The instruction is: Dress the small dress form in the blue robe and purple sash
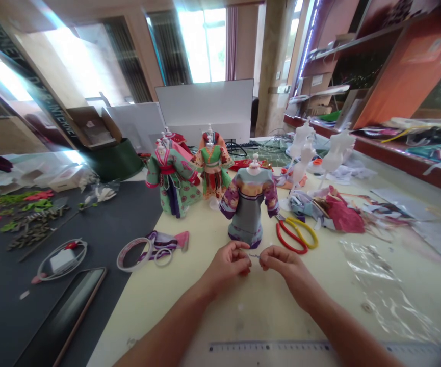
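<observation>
"Grey cloth with purple patterned sleeves. How would that little gown (pixel 247 216) handle, do you think?"

"Soft and light, I'd guess, quick to crease. It's upright on its white doll form (pixel 255 162), on the pale table (pixel 266 316), just beyond the person's fingertips. I'd steady it by the bare neck knob and leave the sleeves alone; a knock might tip something so slight."

"And that tiny dark-marked strip (pixel 254 255), between the hands?"

"Too small to name from where we stand. It lies at the gown's hem. Looks thin and nearly weightless, so I'd pinch it by its very ends, gently, or it could bend or slip away."

"Are they pinching it now?"

"The right hand (pixel 281 261) is: thumb and finger closed together on the near end. The left hand (pixel 232 262) has its thumb and forefinger curled around the other end, but I can't tell whether they grip it."

"Those scissors (pixel 297 235) sit close."

"Just right of the gown, handles towards the person. Firm, easy loops to hold, unlike that strip."
</observation>
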Demonstrator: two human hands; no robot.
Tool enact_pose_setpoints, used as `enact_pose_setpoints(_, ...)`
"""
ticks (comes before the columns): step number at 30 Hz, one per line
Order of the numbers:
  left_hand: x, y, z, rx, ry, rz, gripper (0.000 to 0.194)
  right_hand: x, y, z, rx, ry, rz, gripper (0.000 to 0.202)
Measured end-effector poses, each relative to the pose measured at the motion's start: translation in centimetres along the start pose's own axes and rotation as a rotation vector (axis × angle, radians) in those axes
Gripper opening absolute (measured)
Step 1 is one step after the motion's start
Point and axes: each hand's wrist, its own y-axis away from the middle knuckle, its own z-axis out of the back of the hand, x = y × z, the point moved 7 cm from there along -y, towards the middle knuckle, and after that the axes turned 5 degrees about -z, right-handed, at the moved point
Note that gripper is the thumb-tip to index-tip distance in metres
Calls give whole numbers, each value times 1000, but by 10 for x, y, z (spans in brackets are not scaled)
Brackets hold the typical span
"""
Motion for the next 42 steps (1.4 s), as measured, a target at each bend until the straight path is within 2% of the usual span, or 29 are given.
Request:
enact_pose_setpoints(3, 6, 1, 0, -25, -8, 91, 33, -1, 1, -1, 44, -95, -10, 17)
enact_pose_setpoints(6, 11, 5, -6, 18, -45, 157, 31, -4, 1, 0, 52, -135, -25, 19)
enact_pose_setpoints(11, 1, 13, -23, 115, 56, 67, 40, 0, 2, 0, 15, -38, 16, 20)
enact_pose_setpoints(13, -1, 15, -25, 119, 130, 65, 43, 2, 2, -2, 3, 0, 28, 21)
enact_pose_setpoints(18, -2, 10, -13, -1, 134, 2, 44, -1, 2, -5, 52, -82, 35, 18)
enact_pose_setpoints(25, 1, 5, -11, 72, 137, -1, 44, -2, 3, -6, 125, -187, 30, 16)
enact_pose_setpoints(32, -8, 6, -4, 17, 118, -29, 41, -2, 1, -2, 91, -200, 17, 17)
enact_pose_setpoints(38, -8, 6, -2, -3, 133, -22, 38, 1, 1, -1, 94, -202, 36, 17)
enact_pose_setpoints(42, -10, 7, 0, -35, 103, -6, 35, 4, 1, 2, 52, -124, 68, 19)
